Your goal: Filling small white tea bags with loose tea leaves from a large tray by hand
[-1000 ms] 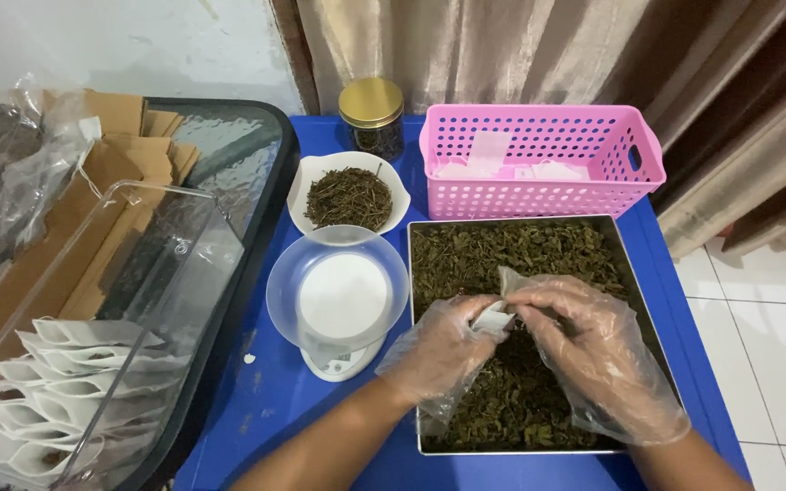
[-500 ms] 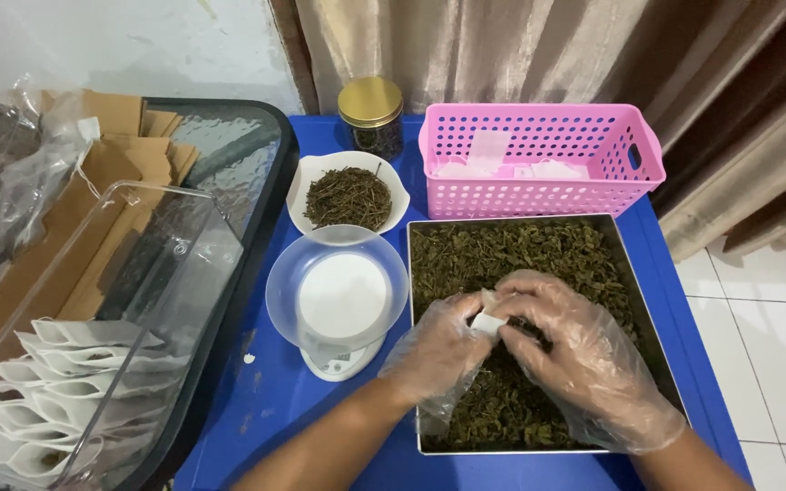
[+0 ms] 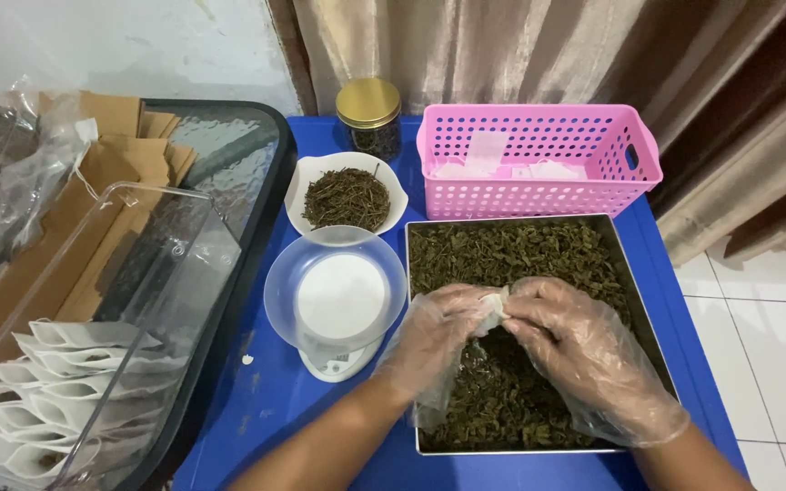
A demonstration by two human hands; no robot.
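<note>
Both my hands wear clear plastic gloves and meet over a square metal tray (image 3: pixel 646 300) full of dried green-brown leaves (image 3: pixel 511 255). My left hand (image 3: pixel 434 341) and my right hand (image 3: pixel 584 350) together pinch a small white filter bag (image 3: pixel 495 307) just above the leaves. Only a corner of the bag shows between the fingers. Left of the tray stands a small kitchen scale (image 3: pixel 338 359) with a clear round bowl (image 3: pixel 334 291) on it.
A white bowl of dried leaves (image 3: pixel 347 195) and a gold-lidded jar (image 3: pixel 368 116) stand behind the scale. A pink perforated basket (image 3: pixel 539 159) holds white bags. At the left, a clear bin (image 3: pixel 129 300) holds several filled white bags (image 3: pixel 56 382); brown paper pouches (image 3: pixel 65 209) lie beyond.
My hands have drawn closer together and lower over the leaves, and the white bag is now more hidden between my fingers.
</note>
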